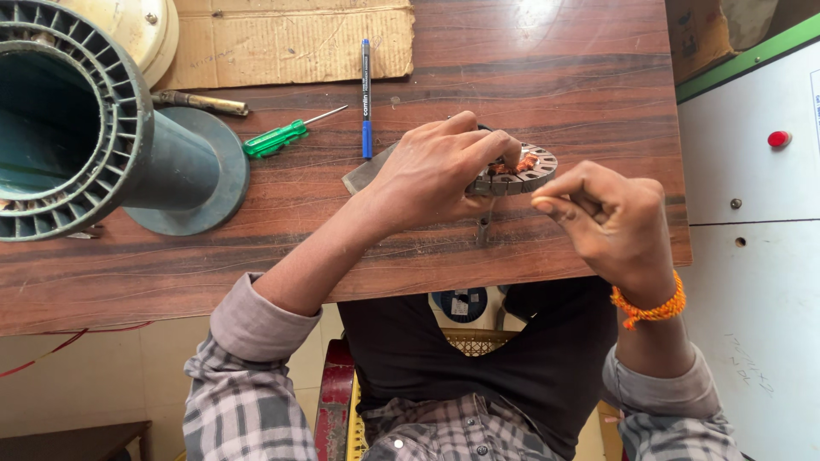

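Observation:
My left hand (pixel 440 166) grips a round slotted metal stator core (pixel 523 172) with copper wire in its slots, holding it just above the wooden table (pixel 564 77). Its fingers curl over the core's top edge. My right hand (pixel 611 218) is to the right of the core, fingers pinched together as if on a thin wire that I cannot make out. An orange thread band sits on the right wrist. A flat grey metal piece (pixel 363 175) pokes out from under the left hand.
A large teal plastic spool (pixel 94 128) lies on its side at the table's left. A green screwdriver (pixel 278 138), a blue-capped pen (pixel 366 94), a brass-tipped tool (pixel 201 102) and a cardboard sheet (pixel 290 38) lie behind. A white cabinet with a red button (pixel 777 138) stands right.

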A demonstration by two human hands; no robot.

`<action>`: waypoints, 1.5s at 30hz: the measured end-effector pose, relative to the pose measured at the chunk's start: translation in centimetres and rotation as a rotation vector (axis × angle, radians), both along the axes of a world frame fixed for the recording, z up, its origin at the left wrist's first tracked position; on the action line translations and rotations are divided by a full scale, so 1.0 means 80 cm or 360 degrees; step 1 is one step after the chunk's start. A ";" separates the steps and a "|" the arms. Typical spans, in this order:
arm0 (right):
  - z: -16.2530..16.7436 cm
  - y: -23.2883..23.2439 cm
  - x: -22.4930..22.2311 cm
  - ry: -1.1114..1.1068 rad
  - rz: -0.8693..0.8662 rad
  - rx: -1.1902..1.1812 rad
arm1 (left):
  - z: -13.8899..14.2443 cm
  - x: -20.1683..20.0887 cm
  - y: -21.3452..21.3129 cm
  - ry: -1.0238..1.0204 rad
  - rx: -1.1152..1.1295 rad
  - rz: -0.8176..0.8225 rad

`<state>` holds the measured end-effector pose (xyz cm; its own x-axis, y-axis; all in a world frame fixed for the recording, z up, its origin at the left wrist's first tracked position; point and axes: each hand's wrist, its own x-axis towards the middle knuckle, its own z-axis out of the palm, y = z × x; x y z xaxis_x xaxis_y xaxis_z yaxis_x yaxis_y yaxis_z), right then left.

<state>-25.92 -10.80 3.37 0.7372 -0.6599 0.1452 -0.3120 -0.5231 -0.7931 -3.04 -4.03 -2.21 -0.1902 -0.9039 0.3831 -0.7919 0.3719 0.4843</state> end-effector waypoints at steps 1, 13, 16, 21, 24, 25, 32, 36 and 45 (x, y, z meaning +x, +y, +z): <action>-0.001 -0.002 0.002 0.0001 -0.0004 -0.0004 | 0.001 0.000 0.000 -0.0002 -0.0010 -0.0001; 0.001 -0.028 0.026 -0.0140 0.0070 0.0189 | 0.005 0.000 -0.002 0.0027 0.0069 -0.0020; 0.003 -0.029 0.028 -0.0141 0.0087 0.0188 | 0.002 0.000 -0.002 0.0019 0.0031 -0.0019; 0.003 -0.034 0.032 -0.0106 0.0057 0.0134 | 0.001 0.001 -0.002 0.0010 -0.0022 -0.0011; -0.001 -0.046 0.039 -0.0076 0.0037 0.0033 | 0.002 -0.001 -0.002 -0.0005 0.0041 0.0005; -0.004 -0.052 0.043 -0.0040 0.0032 -0.0046 | 0.002 -0.002 -0.003 -0.0007 0.0076 0.0013; -0.025 -0.084 0.066 0.0174 0.0165 -0.0326 | -0.001 0.014 -0.005 0.0300 0.0241 -0.0054; -0.029 -0.090 0.071 0.0262 0.0237 -0.0313 | -0.007 0.009 -0.011 0.0983 0.0541 0.0240; -0.022 -0.092 0.077 0.0295 0.0224 -0.0423 | -0.031 -0.004 -0.040 0.1219 0.0748 0.0387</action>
<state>-19.80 -18.18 1.62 0.8482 -0.5069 0.1537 -0.3479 -0.7519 -0.5600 -3.40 -7.24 -4.69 0.1784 -0.9799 -0.0896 -0.2242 -0.1292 0.9659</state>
